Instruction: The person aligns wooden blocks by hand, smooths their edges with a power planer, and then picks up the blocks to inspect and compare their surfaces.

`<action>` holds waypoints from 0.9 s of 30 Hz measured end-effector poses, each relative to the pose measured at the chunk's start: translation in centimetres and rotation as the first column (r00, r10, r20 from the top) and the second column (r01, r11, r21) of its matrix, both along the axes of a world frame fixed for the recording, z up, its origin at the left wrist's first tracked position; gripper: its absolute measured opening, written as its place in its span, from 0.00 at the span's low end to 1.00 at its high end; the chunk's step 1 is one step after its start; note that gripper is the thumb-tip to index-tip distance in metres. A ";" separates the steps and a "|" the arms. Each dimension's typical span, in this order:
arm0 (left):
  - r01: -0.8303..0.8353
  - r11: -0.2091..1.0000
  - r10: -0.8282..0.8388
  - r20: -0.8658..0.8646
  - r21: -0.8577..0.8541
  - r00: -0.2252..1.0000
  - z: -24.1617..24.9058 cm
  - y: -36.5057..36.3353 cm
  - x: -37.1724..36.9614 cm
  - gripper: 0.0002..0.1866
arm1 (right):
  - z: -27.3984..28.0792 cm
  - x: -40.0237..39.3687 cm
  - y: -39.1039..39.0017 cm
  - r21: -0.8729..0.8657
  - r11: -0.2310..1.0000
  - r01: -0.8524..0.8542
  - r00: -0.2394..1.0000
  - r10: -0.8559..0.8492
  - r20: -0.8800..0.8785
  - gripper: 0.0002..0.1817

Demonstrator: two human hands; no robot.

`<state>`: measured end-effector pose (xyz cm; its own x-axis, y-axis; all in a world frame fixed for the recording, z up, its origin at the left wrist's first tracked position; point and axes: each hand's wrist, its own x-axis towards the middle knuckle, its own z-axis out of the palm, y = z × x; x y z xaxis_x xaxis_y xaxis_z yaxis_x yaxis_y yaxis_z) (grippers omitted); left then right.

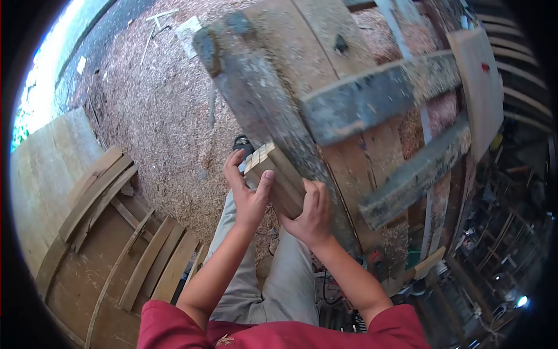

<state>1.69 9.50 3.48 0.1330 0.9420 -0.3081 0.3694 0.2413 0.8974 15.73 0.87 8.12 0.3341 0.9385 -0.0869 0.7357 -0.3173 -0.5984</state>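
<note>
Between my two hands is a bundle of short wooden slats (283,183), pressed together with their pale end grain facing up and away. My left hand (250,195) grips its far left end, the thumb lying along the near side. Around the near right end close the fingers and thumb of my right hand (313,214). The bundle is tilted and held in front of my legs, beside the edge of a worn wooden workbench (256,110).
Two thick, weathered boards (378,96) lie across the bench, with a pale curved panel (474,87) at their right end. Wood shavings (157,99) cover the floor. To the left, curved planks (96,200) lie on a brown sheet. Dark clutter fills the lower right.
</note>
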 end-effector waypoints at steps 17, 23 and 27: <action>0.138 0.988 -0.132 0.094 -0.063 0.987 -3.3 12.7 -7.4 0.29 | 0.6 -1.9 20.1 -0.025 1.000 -0.010 0.994 0.013 0.105 0.43; 0.312 0.942 -0.310 -0.032 0.127 0.950 -2.8 10.8 -5.8 0.51 | 0.7 -2.1 20.2 -0.091 0.996 0.025 0.997 -0.018 0.072 0.42; 0.335 0.921 -0.320 -0.104 0.201 0.942 -4.6 8.9 -4.4 0.59 | 1.3 -2.1 20.9 -0.211 0.977 0.013 0.993 0.012 0.117 0.43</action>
<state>-2.67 18.42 -1.16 0.4310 0.8937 -0.1248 0.4574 -0.0971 0.8840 13.63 21.75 9.46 0.3541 0.9030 -0.2434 0.7964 -0.4276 -0.4276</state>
